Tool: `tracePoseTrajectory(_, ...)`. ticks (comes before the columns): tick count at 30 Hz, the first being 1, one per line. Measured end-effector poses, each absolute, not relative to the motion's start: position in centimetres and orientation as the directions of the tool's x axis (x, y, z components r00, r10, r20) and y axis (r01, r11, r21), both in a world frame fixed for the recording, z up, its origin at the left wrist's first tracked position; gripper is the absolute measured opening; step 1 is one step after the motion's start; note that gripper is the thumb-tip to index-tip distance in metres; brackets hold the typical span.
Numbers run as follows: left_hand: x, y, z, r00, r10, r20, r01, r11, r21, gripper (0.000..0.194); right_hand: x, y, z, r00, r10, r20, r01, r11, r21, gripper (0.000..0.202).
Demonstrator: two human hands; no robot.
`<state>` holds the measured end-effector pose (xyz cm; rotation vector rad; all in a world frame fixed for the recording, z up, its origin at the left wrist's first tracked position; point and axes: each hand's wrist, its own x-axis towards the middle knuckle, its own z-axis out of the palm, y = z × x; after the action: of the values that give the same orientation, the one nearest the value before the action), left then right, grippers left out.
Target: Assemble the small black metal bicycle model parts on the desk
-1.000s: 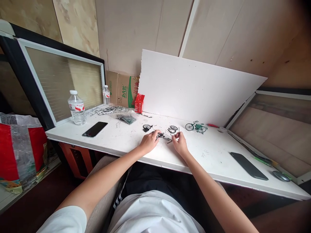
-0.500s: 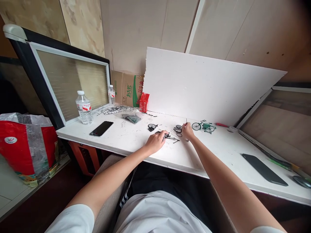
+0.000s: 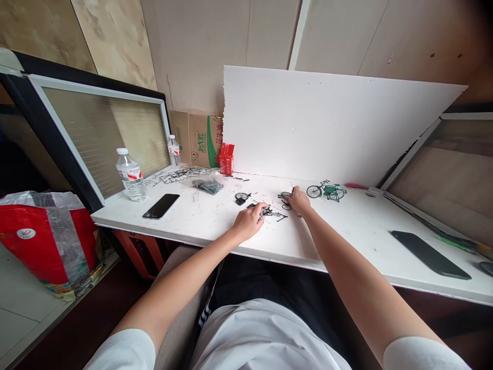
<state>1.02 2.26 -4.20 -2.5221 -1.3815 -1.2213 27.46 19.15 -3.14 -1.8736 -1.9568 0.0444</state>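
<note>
My left hand (image 3: 249,223) is closed around one end of a black model bicycle frame (image 3: 276,213), whose thin struts stick out to the right, low over the white table. My right hand (image 3: 302,202) has a thin dark stick (image 3: 291,184) rising from between its fingers; its kind is too small to tell. The fingertips of that hand reach over a black spoked wheel part (image 3: 284,195), partly hidden by them. Just below them is a small black ring-shaped part (image 3: 286,206). Another black wheel piece (image 3: 242,197) lies left of the frame.
A green model bicycle (image 3: 326,191) stands right of my right hand. Behind to the left are a bag of small parts (image 3: 208,186), black sprues (image 3: 181,174), a red box (image 3: 227,159) and water bottles (image 3: 131,177). One phone (image 3: 161,206) and a black slab (image 3: 429,254) flank my arms.
My right hand has shifted so its fingertips reach over the black wheel part, and the stick now leans left. My left hand keeps its hold on the frame. The whole view has turned slightly.
</note>
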Motion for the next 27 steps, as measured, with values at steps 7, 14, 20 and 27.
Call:
tracePoseTrajectory(7, 1.1, 2.0, -3.8, 0.316, 0.711, 0.628, 0.726, -0.608, 0.322, 0.037, 27.7, 18.9, -2.8, -0.055, 0.958, 0.28, 0.954, 0.133, -0.27, 0.033)
tracePoseTrajectory(14, 1.1, 2.0, -3.4, 0.327, 0.714, 0.619, 0.716, -0.614, 0.331, 0.034, 28.0, 18.7, -2.5, -0.272, 0.925, 0.266, 0.95, 0.302, -0.076, 0.024)
tracePoseTrajectory(20, 1.0, 2.3, -3.9, 0.353, 0.712, 0.607, 0.719, -0.622, 0.312, 0.037, 27.4, 18.1, -1.8, -0.28, 0.919, 0.276, 0.956, 0.294, -0.01, 0.014)
tracePoseTrajectory(27, 0.9, 2.4, -4.0, 0.336, 0.709, 0.62, 0.722, -0.617, 0.314, 0.035, 28.7, 18.5, 0.2, -0.131, 0.928, 0.348, 0.968, 0.196, -0.157, 0.018)
